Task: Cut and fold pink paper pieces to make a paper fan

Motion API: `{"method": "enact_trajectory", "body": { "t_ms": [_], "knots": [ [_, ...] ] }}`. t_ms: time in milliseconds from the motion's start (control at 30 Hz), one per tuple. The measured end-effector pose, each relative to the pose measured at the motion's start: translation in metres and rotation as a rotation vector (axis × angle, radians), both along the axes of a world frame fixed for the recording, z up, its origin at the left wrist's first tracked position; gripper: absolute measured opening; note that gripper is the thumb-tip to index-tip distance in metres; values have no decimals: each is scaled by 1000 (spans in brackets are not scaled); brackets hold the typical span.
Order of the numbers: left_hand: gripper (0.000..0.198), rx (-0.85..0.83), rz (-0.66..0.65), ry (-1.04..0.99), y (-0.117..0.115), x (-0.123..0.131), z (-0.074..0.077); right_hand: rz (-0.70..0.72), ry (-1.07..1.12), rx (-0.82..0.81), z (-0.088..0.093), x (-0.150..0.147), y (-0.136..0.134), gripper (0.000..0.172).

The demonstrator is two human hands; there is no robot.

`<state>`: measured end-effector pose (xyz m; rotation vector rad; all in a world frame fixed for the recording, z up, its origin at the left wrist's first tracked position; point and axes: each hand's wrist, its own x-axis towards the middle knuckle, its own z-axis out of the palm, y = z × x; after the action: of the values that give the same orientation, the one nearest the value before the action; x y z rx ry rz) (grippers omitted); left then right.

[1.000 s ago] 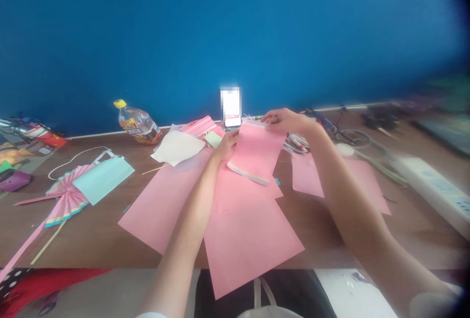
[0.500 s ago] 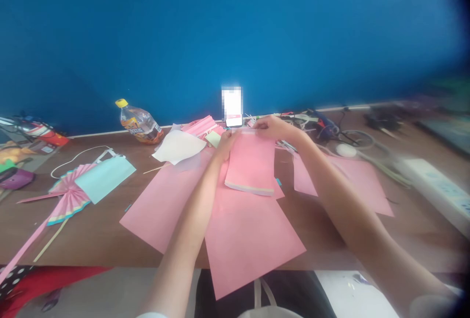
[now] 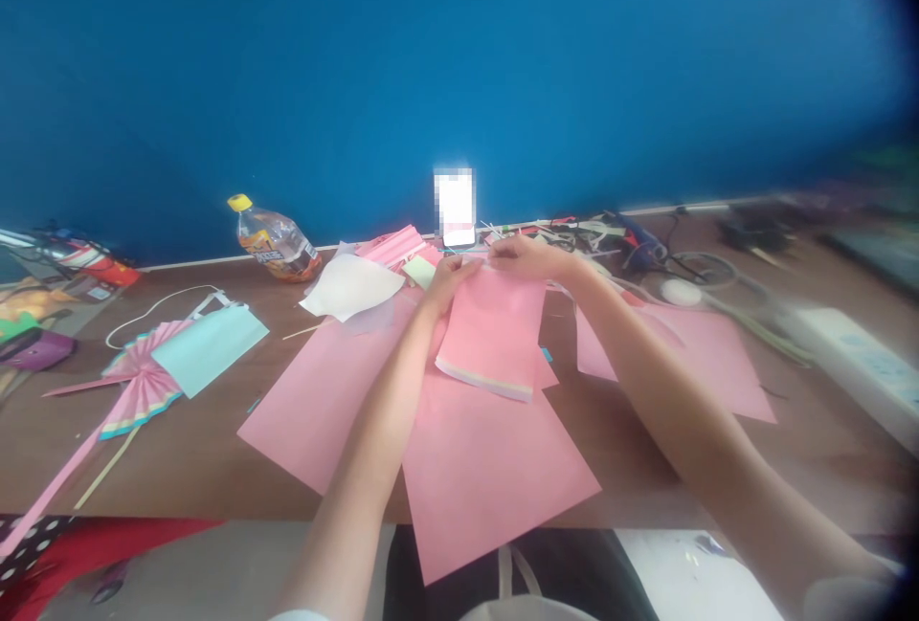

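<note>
Both my hands are at the far edge of a pink sheet of paper (image 3: pixel 495 334), which has a pale striped band along its near edge. My left hand (image 3: pixel 449 281) pinches its far left corner. My right hand (image 3: pixel 521 259) has its fingers closed on the same far edge, a little to the right. Beneath the sheet lie larger pink papers (image 3: pixel 495 477), one of which hangs over the table's front edge. A lit phone (image 3: pixel 458 210) stands upright just beyond my hands.
Left of my arms are a pink pleated paper fan (image 3: pixel 147 372), a light blue face mask (image 3: pixel 212 348), a white paper (image 3: pixel 351 286) and a drink bottle (image 3: pixel 277 243). On the right lie another pink sheet (image 3: pixel 707 353), a white power strip (image 3: pixel 854 363) and cables. A blue wall rises behind.
My right hand has moved slightly left and nearer to me, closer to my left hand. The pink sheet has tilted, its near edge now sloping down to the right.
</note>
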<state>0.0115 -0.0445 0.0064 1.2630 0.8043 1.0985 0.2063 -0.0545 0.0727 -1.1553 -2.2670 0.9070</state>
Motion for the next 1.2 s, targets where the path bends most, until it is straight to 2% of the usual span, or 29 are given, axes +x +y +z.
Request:
{"method": "enact_trajectory", "body": {
  "t_ms": [100,267,367,500,633,767,933,1200],
  "knots": [
    [30,4,-15,-29,0,0,0,5,-31,-30,-1,5,2,21],
    [28,7,-4,-46,4,1,-3,-101,-169,-60,5,17,2,19],
    [28,-9,4,-27,6,2,-5,-113,-240,-62,9,23,2,20],
    [23,26,14,31,5,3,-4,-153,-256,57,9,22,2,21],
    [18,56,15,92,4,3,-2,-114,-96,133,4,11,1,27],
    [22,45,-13,87,3,3,0,-59,-19,193,-5,2,1,18],
    [24,81,-58,70,3,2,-1,-94,47,235,-12,3,5,15],
    [23,115,-63,107,4,1,-2,-133,-85,385,-13,-6,7,15]
  ]
}}
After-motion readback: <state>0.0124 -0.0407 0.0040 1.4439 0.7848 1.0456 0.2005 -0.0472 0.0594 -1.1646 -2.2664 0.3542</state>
